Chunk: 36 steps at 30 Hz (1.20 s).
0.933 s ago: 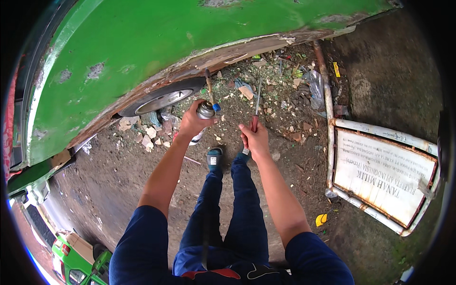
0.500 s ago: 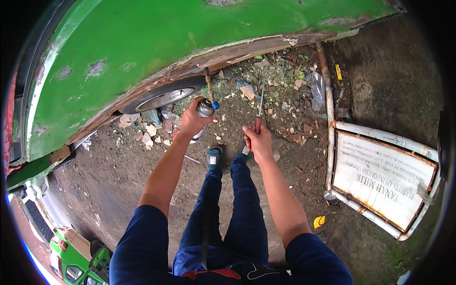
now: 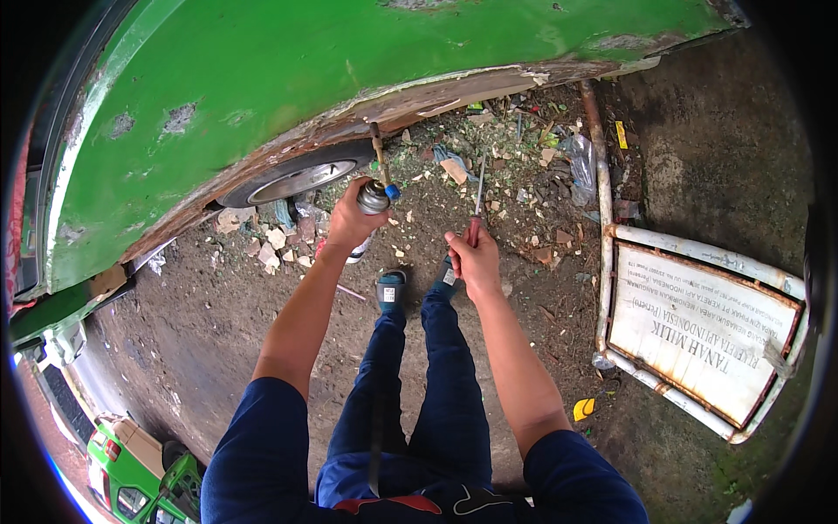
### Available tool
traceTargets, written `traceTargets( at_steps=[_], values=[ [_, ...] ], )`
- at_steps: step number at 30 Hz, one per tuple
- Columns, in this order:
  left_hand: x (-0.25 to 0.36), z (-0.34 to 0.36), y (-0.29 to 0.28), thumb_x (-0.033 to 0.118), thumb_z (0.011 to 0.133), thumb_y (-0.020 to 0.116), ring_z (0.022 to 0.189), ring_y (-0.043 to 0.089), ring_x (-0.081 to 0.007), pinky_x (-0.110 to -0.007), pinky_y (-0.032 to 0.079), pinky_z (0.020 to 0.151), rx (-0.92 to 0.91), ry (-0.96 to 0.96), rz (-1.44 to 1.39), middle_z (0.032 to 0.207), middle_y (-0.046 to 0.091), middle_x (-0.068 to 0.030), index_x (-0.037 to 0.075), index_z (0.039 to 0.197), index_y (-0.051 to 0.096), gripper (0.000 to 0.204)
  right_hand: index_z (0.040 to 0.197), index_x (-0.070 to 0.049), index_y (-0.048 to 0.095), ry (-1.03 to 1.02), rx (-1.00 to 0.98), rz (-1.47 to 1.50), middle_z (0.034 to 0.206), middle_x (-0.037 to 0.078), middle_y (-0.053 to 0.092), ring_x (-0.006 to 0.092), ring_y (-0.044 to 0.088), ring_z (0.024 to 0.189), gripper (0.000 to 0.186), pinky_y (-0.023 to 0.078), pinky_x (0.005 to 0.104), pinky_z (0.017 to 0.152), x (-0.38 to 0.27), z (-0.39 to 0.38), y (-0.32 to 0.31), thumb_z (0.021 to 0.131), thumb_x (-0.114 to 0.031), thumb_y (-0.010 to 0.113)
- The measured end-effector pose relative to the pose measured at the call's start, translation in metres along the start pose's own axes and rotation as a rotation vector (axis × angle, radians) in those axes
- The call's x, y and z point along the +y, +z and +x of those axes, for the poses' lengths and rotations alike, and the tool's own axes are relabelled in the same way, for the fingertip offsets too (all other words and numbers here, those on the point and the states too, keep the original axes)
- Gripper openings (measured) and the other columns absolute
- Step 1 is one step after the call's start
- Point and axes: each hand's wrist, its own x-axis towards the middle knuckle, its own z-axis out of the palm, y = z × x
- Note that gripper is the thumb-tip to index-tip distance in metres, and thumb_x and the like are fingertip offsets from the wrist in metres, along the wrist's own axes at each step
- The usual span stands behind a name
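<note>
My left hand [image 3: 347, 225] is wrapped round the silver canister of a gas torch [image 3: 374, 201]. The torch has a blue knob and a brownish metal nozzle, which points up toward the lower edge of a green vehicle body [image 3: 288, 79]. No flame shows. In my right hand [image 3: 475, 264], a screwdriver [image 3: 474, 230] is gripped by its red handle, its long thin metal shaft pointing away from me over the ground. Dents and patches of stripped paint mark the green panel, and its lower edge is rough and brown. Both tools appear apart from the panel.
A wheel [image 3: 301, 182] lies beneath the panel. Paint flakes and rubble [image 3: 454, 166] litter the ground beside a plastic bag [image 3: 580, 166]. To the right, a rusty pipe frame holds a white sign board [image 3: 698, 327]. Another green vehicle [image 3: 131, 476] stands at lower left.
My left hand and the torch have shifted slightly to the left, the nozzle with them. My right hand and the screwdriver have hardly moved.
</note>
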Motion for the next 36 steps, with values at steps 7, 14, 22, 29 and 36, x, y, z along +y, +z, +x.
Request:
traceTargets(
  at_steps=[7, 14, 22, 29, 36],
  values=[
    [-0.001, 0.001, 0.002, 0.027, 0.066, 0.087, 0.099, 0.069, -0.0271, -0.038, 0.053, 0.088, 0.009, 0.010, 0.035, 0.106, 0.070, -0.0148, 0.007, 0.128, 0.055, 0.073, 0.080, -0.014, 0.041, -0.093, -0.065, -0.005, 0.065, 0.002, 0.056, 0.0078, 0.048, 0.045, 0.034, 0.033, 0.0249, 0.036, -0.012, 0.007, 0.030, 0.089, -0.012, 0.073],
    [-0.006, 0.003, 0.001, 0.028, 0.066, 0.087, 0.102, 0.068, -0.0292, -0.039, 0.052, 0.089, 0.015, 0.037, 0.042, 0.109, 0.069, -0.0162, 0.007, 0.128, 0.055, 0.073, 0.080, -0.014, 0.040, -0.087, -0.065, 0.018, 0.066, 0.002, 0.055, 0.0079, 0.047, 0.045, 0.033, 0.033, 0.0251, 0.037, -0.024, 0.006, 0.027, 0.089, -0.011, 0.072],
    [0.009, 0.005, 0.002, 0.030, 0.066, 0.087, 0.106, 0.067, -0.0323, -0.040, 0.052, 0.091, -0.011, 0.047, 0.061, 0.112, 0.068, -0.0180, 0.007, 0.128, 0.055, 0.073, 0.081, -0.013, 0.041, -0.080, -0.059, 0.005, 0.066, 0.001, 0.055, 0.0072, 0.047, 0.045, 0.032, 0.035, 0.0244, 0.037, -0.013, -0.002, 0.011, 0.089, -0.011, 0.072],
    [0.015, 0.009, 0.005, 0.029, 0.066, 0.087, 0.107, 0.067, -0.0338, -0.040, 0.052, 0.092, -0.016, 0.075, 0.036, 0.113, 0.068, -0.0189, 0.006, 0.130, 0.054, 0.076, 0.081, -0.014, 0.042, -0.053, -0.024, 0.001, 0.066, 0.001, 0.055, 0.0072, 0.048, 0.045, 0.032, 0.035, 0.0244, 0.037, -0.012, -0.004, 0.009, 0.088, -0.011, 0.073],
    [0.020, 0.009, 0.006, 0.029, 0.066, 0.087, 0.107, 0.067, -0.0343, -0.040, 0.052, 0.092, -0.033, 0.045, 0.038, 0.113, 0.068, -0.0193, 0.006, 0.130, 0.054, 0.076, 0.079, -0.014, 0.041, -0.102, -0.029, -0.045, 0.068, 0.003, 0.056, 0.0075, 0.049, 0.047, 0.033, 0.035, 0.0242, 0.038, -0.021, 0.005, 0.018, 0.089, -0.012, 0.073]
  ],
)
